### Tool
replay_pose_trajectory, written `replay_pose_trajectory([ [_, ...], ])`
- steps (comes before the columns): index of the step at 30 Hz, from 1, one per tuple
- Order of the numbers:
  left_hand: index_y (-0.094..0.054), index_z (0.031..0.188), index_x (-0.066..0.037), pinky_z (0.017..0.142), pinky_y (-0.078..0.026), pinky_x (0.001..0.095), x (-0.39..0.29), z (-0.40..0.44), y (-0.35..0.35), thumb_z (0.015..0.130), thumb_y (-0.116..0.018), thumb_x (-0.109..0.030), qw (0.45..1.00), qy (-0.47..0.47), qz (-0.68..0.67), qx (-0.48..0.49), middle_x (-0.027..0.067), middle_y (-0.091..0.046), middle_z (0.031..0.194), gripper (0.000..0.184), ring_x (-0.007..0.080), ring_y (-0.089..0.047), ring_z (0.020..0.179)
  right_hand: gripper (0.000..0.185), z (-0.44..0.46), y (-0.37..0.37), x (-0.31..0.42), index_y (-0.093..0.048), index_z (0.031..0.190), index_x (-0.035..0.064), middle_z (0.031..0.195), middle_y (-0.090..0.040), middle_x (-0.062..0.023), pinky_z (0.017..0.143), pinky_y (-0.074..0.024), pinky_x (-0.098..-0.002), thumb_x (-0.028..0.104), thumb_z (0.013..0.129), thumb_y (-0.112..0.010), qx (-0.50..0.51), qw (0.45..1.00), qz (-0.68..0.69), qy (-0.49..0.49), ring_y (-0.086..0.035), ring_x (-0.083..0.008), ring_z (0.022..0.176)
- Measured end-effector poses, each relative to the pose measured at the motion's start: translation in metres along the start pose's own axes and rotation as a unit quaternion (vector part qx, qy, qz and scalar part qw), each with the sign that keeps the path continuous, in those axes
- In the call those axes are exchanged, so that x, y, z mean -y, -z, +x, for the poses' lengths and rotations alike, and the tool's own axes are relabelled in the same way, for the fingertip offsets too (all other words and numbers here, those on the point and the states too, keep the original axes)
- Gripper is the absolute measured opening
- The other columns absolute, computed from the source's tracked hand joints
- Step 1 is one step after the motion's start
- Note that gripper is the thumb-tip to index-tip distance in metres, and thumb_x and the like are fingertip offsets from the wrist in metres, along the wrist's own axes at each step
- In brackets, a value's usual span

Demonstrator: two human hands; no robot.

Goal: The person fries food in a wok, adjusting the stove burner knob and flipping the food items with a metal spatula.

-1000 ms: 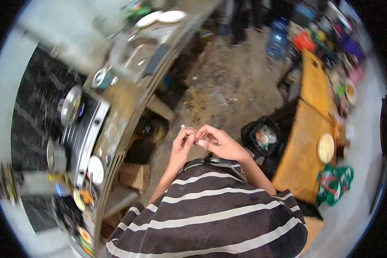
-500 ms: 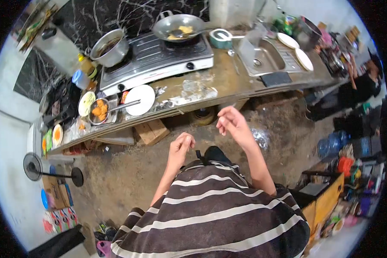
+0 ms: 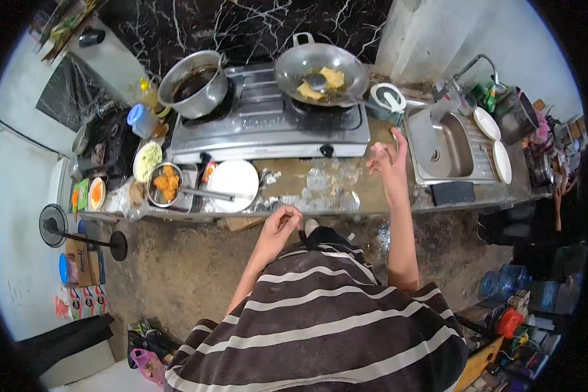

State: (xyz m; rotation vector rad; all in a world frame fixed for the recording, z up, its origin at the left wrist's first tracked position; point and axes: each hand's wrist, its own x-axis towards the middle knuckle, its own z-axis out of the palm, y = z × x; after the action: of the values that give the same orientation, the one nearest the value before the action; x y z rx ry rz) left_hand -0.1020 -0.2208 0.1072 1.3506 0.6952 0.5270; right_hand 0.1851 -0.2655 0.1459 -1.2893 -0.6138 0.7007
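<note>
Grey metal wok [image 3: 290, 73] with a looped handle [image 3: 302, 39] on its far rim sits on the right burner of the silver two-burner gas stove [image 3: 255, 134], holding golden-yellow pieces of food [image 3: 333, 78] and the rounded metal head of a ladle [image 3: 316, 82]. We judge the wok stiff and moderately heavy, probably hot and slick with oil; its looped handle offers a firm hold, though bare skin would want a cloth there. The ladle looks light and rigid, best held well back from its head. The food pieces seem soft or brittle enough to break when squeezed.

Our right hand [image 3: 391, 168] is raised with its fingers parted and partly bent, and we see nothing in it. The wok lies beyond it and to its left, near but not touching; a green round container with a white top [image 3: 387, 98] is just beyond our fingers. Our left hand [image 3: 276, 234] is near the front edge of the brown tabletop [image 3: 287, 171], fingers curled narrowly towards the thumb; we cannot tell whether they pinch anything small.
</note>
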Motion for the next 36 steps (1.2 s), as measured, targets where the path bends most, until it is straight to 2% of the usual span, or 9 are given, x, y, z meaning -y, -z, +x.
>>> replay_pose_trajectory([
  [2,-0.054,0.102,-0.005,0.079,-0.042,0.0241,-0.014,0.033,-0.005,0.098,-0.051,-0.018,1.000,0.020,0.013,0.006,-0.0004,-0.055,0.089,0.014,0.0085,-0.053,0.085,0.070,0.036,-0.001,-0.002,-0.019,0.144,0.0122,0.096,-0.053,-0.0073,0.050,-0.0453,-0.0210,0.019,0.091,-0.064,-0.033,0.999,-0.019,0.008,-0.057,-0.0112,0.068],
  [7,-0.055,0.105,-0.004,0.079,-0.043,0.0244,-0.048,0.089,-0.013,0.098,-0.051,-0.018,0.997,0.068,0.029,0.032,0.0007,-0.056,0.089,0.016,0.0095,-0.054,0.085,0.068,0.080,-0.002,-0.005,-0.024,0.142,0.0124,0.096,-0.051,-0.0060,0.050,-0.0439,-0.0198,0.017,0.089,-0.066,-0.014,0.999,-0.020,0.030,-0.056,-0.0102,0.066],
  [11,-0.054,0.105,-0.002,0.082,-0.045,0.0263,-0.034,0.120,-0.006,0.097,-0.052,-0.015,0.997,0.067,-0.014,0.028,0.0033,-0.057,0.099,0.015,0.0117,-0.055,0.087,0.057,0.090,0.006,-0.008,-0.036,0.136,0.0115,0.093,-0.049,-0.0019,0.053,-0.0412,-0.0192,0.017,0.088,-0.067,0.019,0.999,-0.043,-0.011,-0.051,-0.0059,0.066],
  [13,-0.053,0.106,-0.006,0.078,-0.042,0.0228,-0.026,0.135,-0.008,0.099,-0.050,-0.020,0.998,0.030,-0.034,0.035,-0.0005,-0.054,0.091,0.016,0.0082,-0.052,0.086,0.052,0.096,0.013,-0.013,-0.042,0.132,0.0105,0.091,-0.050,-0.0002,0.058,-0.0404,-0.0180,0.018,0.088,-0.068,0.052,0.997,-0.063,-0.011,-0.049,-0.0049,0.069],
  [19,-0.054,0.105,-0.001,0.080,-0.044,0.0263,-0.017,0.169,-0.011,0.099,-0.048,-0.016,0.996,0.075,0.000,0.050,0.0029,-0.058,0.090,0.017,0.0114,-0.055,0.084,0.046,0.115,0.016,-0.020,-0.047,0.127,0.0092,0.090,-0.050,0.0017,0.063,-0.0388,-0.0188,0.017,0.087,-0.068,0.065,0.996,-0.061,0.005,-0.048,-0.0057,0.076],
  [23,-0.055,0.103,-0.001,0.079,-0.044,0.0259,-0.021,0.185,-0.007,0.099,-0.048,-0.015,0.997,0.062,0.015,0.049,0.0025,-0.058,0.089,0.016,0.0111,-0.054,0.084,0.032,0.126,0.016,-0.015,-0.056,0.114,0.0044,0.079,-0.051,0.0014,0.064,-0.0393,-0.0211,0.021,0.089,-0.066,0.081,0.985,-0.151,0.005,-0.048,-0.0076,0.072],
  [28,-0.056,0.102,-0.001,0.078,-0.044,0.0251,-0.006,0.195,0.002,0.098,-0.049,-0.015,0.996,0.065,0.040,-0.045,0.0015,-0.058,0.089,0.016,0.0103,-0.055,0.081,0.022,0.137,0.010,-0.019,-0.059,0.107,0.0035,0.072,-0.055,0.0014,0.056,-0.0363,-0.0185,0.022,0.095,-0.059,0.052,0.989,-0.114,0.079,-0.046,-0.0037,0.061],
  [30,-0.056,0.104,-0.002,0.077,-0.045,0.0247,-0.004,0.198,0.003,0.097,-0.051,-0.015,0.994,0.047,0.059,-0.085,0.0015,-0.058,0.091,0.016,0.0099,-0.055,0.080,0.017,0.139,0.006,-0.012,-0.061,0.095,0.0001,0.071,-0.057,0.0004,0.060,-0.0396,-0.0213,0.017,0.093,-0.059,0.041,0.990,-0.129,0.039,-0.050,-0.0057,0.066],
  [36,-0.057,0.102,-0.001,0.070,-0.046,0.0252,0.012,0.218,0.011,0.093,-0.055,-0.010,0.984,0.027,0.103,-0.141,0.0039,-0.059,0.092,0.013,0.0105,-0.057,0.076,0.012,0.145,-0.009,0.026,-0.061,0.092,0.0005,0.070,-0.058,-0.0040,0.060,-0.0425,-0.0237,0.011,0.094,-0.055,0.069,0.984,-0.163,-0.024,-0.052,-0.0084,0.062],
])
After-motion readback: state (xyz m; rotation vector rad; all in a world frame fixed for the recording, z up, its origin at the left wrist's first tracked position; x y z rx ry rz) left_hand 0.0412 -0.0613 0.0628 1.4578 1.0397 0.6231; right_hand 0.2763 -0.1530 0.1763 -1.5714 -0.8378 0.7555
